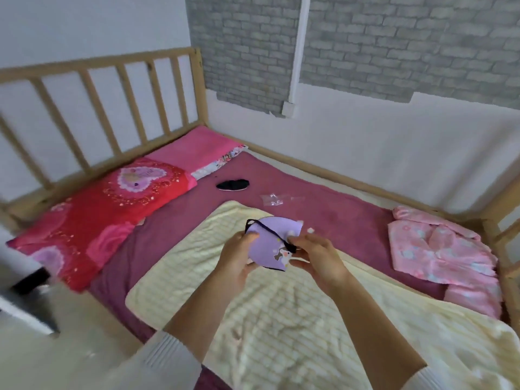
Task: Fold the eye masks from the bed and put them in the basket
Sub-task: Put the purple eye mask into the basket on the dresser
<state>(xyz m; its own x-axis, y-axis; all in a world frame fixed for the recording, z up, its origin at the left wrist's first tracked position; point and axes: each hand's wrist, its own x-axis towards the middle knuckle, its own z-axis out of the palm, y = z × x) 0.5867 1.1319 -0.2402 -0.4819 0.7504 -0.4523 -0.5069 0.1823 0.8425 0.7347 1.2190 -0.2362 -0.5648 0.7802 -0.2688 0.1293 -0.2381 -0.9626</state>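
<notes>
A lilac eye mask [270, 243] with a small cartoon animal print and a dark strap is held up above the cream quilt. My left hand [239, 260] grips its left edge with the thumb on top. My right hand [315, 254] pinches its right side, where the strap crosses. The mask looks doubled over on itself. A black eye mask [233, 184] lies flat on the maroon sheet [323, 209], farther back near the pillows. No basket is in view.
A cream quilt [295, 319] covers the near part of the bed. Red [107, 209] and pink [197, 149] pillows lie against the wooden headboard [98, 108]. Pink pyjamas [441, 249] sit at the right rail. A clear plastic wrapper [274, 199] lies on the sheet.
</notes>
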